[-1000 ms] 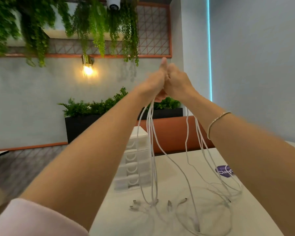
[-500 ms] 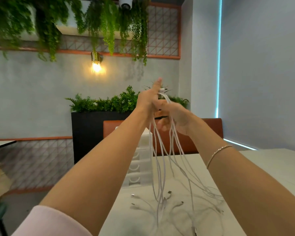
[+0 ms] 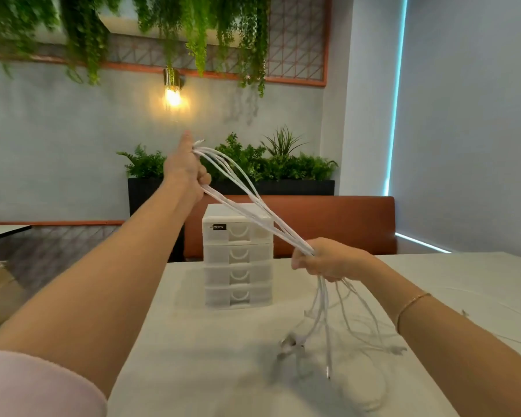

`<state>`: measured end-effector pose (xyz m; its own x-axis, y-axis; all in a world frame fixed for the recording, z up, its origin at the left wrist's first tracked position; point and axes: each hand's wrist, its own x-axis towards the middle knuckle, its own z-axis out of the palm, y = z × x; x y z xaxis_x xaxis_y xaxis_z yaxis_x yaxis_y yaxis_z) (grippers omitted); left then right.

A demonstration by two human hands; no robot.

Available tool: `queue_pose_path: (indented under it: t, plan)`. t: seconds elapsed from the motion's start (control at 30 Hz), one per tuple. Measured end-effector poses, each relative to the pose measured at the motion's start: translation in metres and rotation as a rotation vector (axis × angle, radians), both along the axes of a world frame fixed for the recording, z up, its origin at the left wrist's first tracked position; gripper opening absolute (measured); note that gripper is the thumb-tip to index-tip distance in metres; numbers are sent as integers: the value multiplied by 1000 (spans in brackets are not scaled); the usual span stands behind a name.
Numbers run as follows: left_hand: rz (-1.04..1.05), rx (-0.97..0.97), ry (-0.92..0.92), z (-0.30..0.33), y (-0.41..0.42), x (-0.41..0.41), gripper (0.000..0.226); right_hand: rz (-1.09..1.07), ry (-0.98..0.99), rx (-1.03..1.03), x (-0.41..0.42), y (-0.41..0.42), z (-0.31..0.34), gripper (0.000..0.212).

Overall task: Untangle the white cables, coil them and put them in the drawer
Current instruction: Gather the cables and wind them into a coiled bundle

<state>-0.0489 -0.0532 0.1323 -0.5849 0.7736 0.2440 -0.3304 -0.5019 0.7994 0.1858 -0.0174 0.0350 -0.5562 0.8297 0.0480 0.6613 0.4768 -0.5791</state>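
Head view, and the left hand is raised high, above and to the left of the drawer unit, fingers curled tight round the top of the white cables. One plug end pokes out just past its fingertips. From there the bundle runs taut, slanting down across the top of the drawer unit to the right hand, which sits just right of the unit at about its second drawer. That hand is closed round the strands too, a full fist on the bunch.

Below the right hand the cables fan out loose, hanging down to the table in front and to the right of the drawer unit, where the ends lie in blurred loops with a few connectors showing. The drawer unit itself stands upright on the table, four drawers, all pushed in.

A thin bracelet rides the right wrist. A pink sleeve covers the left upper arm, nearest the camera. Behind the unit runs an orange bench back, with a black planter of greenery above it.
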Motion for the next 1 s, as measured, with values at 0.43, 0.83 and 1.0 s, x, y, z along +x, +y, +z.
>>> queue_pose_path:
  t: [0.43, 0.83, 1.0]
  plan:
    - [37, -88, -128, -44, 16, -12, 41, -363, -430, 274, 100, 51, -67, 13]
    - [29, -118, -230, -64, 25, -11, 37, -463, -703, 559, 109, 58, -80, 35]
    - [29, -109, -204, -65, 22, -9, 39, -419, -728, 613, 111, 62, -80, 30]
